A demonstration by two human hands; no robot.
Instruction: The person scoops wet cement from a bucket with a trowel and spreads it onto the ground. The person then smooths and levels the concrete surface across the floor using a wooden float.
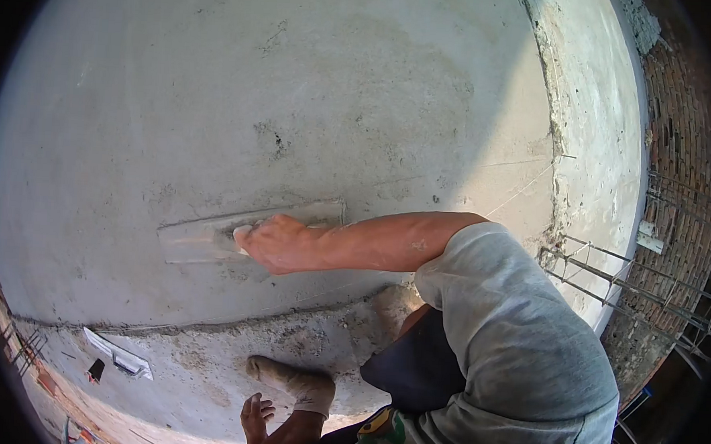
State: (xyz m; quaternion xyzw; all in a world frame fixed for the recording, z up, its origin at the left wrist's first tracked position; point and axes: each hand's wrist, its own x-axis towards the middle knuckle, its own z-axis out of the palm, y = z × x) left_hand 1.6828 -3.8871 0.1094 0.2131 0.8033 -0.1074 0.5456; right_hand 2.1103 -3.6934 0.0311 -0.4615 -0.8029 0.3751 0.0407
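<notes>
My right hand [278, 244] is closed around the handle of a long rectangular plastering trowel [190, 241]. The trowel's blade lies flat against the wet grey plaster [217, 94], and my fist covers part of it along with most of the handle. Down at the bottom, my left hand [257, 416] is beside my shin, fingers apart and slightly curled, with nothing visible in it. A second flat trowel [119, 354] rests on the rough cement ledge [203, 359] at lower left. Near it is a small dark tool [96, 371] whose kind I cannot make out.
My sock-covered foot [295, 384] stands on the ledge. Steel rebars [602, 271] stick out at right, in front of a brick wall [681, 151]. A thin string [518, 192] runs to the plaster's right edge. More rebars [29, 350] show at far left.
</notes>
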